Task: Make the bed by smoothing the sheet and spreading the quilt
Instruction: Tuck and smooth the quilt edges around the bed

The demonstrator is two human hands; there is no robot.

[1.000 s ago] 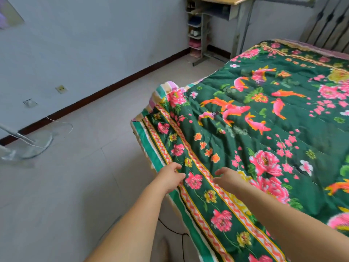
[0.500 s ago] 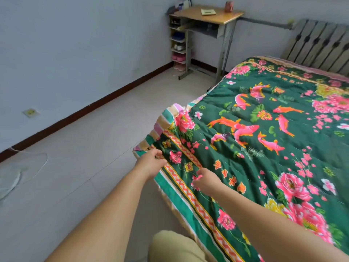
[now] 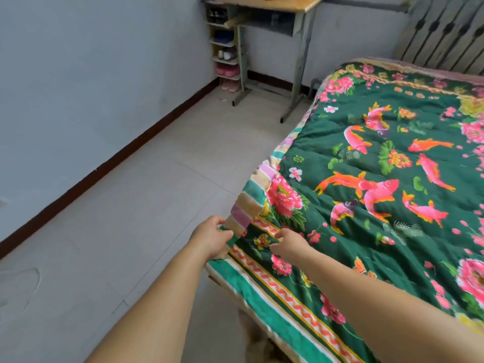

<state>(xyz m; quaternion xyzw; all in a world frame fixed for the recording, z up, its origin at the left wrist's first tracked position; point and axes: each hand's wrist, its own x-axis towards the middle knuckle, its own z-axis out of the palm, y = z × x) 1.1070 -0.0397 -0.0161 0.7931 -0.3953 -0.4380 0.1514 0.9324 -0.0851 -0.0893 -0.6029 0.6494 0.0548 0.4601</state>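
A dark green quilt (image 3: 366, 231) printed with pink flowers and orange fish covers the bed on the right. Its left edge is folded back, showing a striped pastel underside (image 3: 248, 203). My left hand (image 3: 210, 238) grips the quilt's green border just below that fold. My right hand (image 3: 288, 243) pinches the flowered fabric a little to the right, on top of the bed. The sheet underneath is hidden, except for a pale strip near the headboard (image 3: 392, 65).
A tiled floor (image 3: 157, 192) runs along the bed's left side to a wall with a dark skirting board. A wooden desk (image 3: 288, 11) on metal legs and a shoe rack (image 3: 225, 48) stand at the far end. A slatted headboard (image 3: 445, 30) leans behind the bed.
Both hands have travelled along the quilt's left edge toward the folded-back striped part. The view has moved forward, and the left hand now holds the border beside the fold.
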